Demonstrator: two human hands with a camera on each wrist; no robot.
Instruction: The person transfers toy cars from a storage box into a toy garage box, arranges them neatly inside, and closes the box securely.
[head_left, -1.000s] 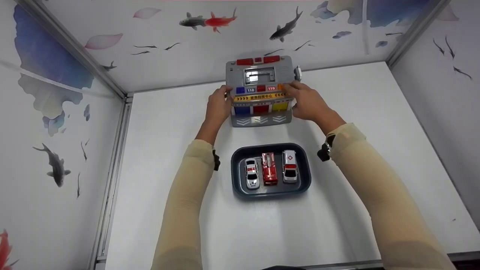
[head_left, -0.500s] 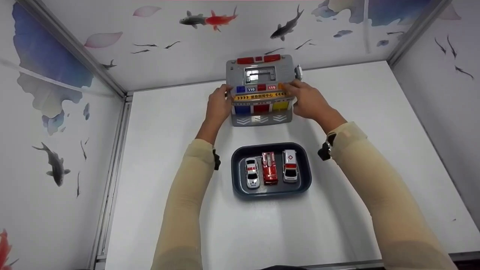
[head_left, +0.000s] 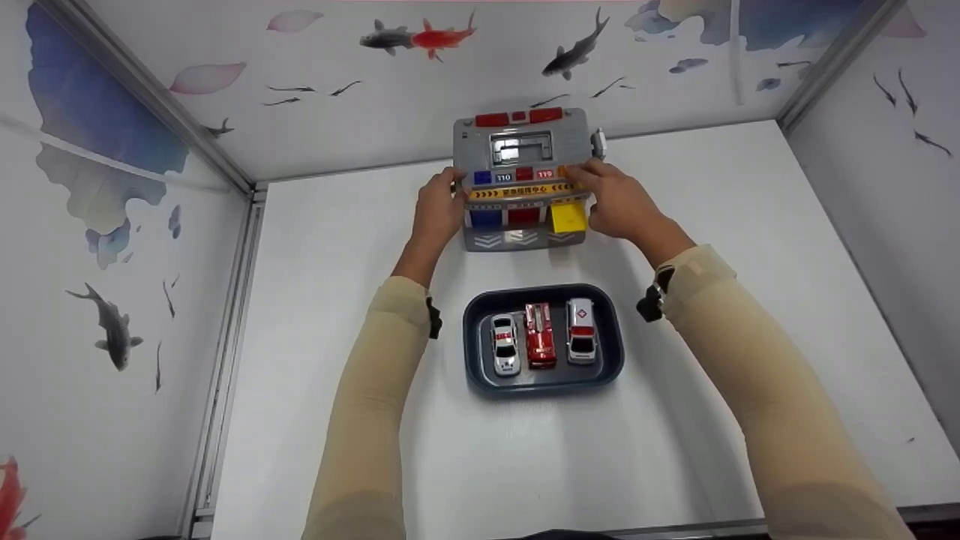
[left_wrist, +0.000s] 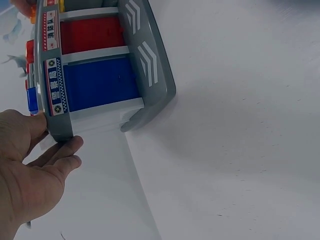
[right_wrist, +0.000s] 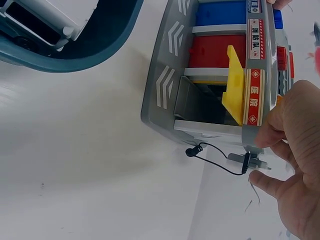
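A grey toy rescue garage [head_left: 472,150] stands against the back wall in the head view, with red lights and a handle on its roof. My left hand [head_left: 440,206] holds its left roof edge, fingers wrapped about the corner. At the opposite side, my right hand [head_left: 624,201] grips the right roof corner, a finger on the orange button [head_left: 564,171]. The yellow door [right_wrist: 233,87] is swung up and out, showing a dark bay behind it in the right wrist view. Beside it, the red door [right_wrist: 215,51] and blue door [left_wrist: 102,82] are down.
Nearer on the white table stands a dark blue tray [head_left: 544,389]. It holds a white toy police car [head_left: 505,346], a red toy fire truck [head_left: 539,337] and a toy ambulance [head_left: 581,331]. A black cord [right_wrist: 220,167] hangs at the garage's right side. Fish-printed walls [head_left: 495,71] surround the table.
The yellow door, down in the earlier frames, has swung up and outward. Both hands stay at the garage's roof corners, and the tray with its cars has not moved.
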